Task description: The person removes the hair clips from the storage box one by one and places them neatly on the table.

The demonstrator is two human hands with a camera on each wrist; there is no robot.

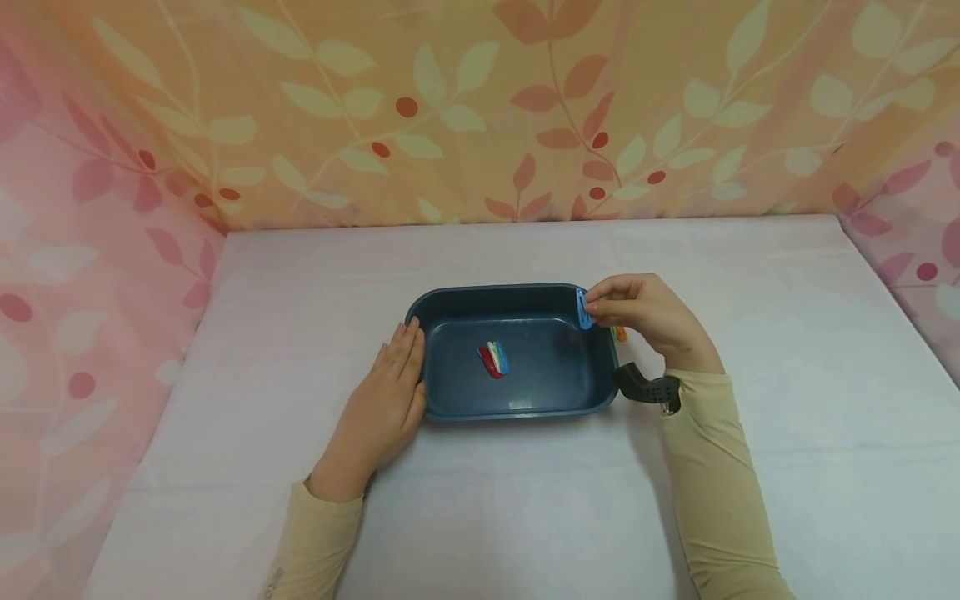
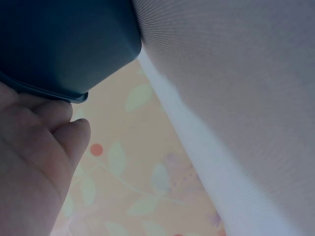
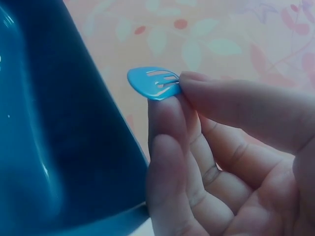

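Note:
In the head view, a dark blue rectangular tray [image 1: 555,375] sits on the white-covered table. My right hand [image 1: 656,321] pinches a blue snap hair clip [image 1: 583,309] between thumb and fingertips at the tray's right end. Up close in the right wrist view, the blue clip [image 3: 147,82] has a rounded end and slots. Along the tray's left rim lie the straight fingers of my left hand [image 1: 386,408], touching the wall. Inside the tray a few hair clips lie together: a red clip [image 1: 489,362], a pale one and a blue one [image 1: 502,358].
Just outside the tray's right wall, partly hidden by it, an orange clip [image 1: 621,334] and a green one show beside my right hand. A black strap [image 1: 645,387] on my right wrist overlaps the tray's right rim. Leaf-patterned cloth [image 1: 465,108] stands behind the table [image 1: 480,517].

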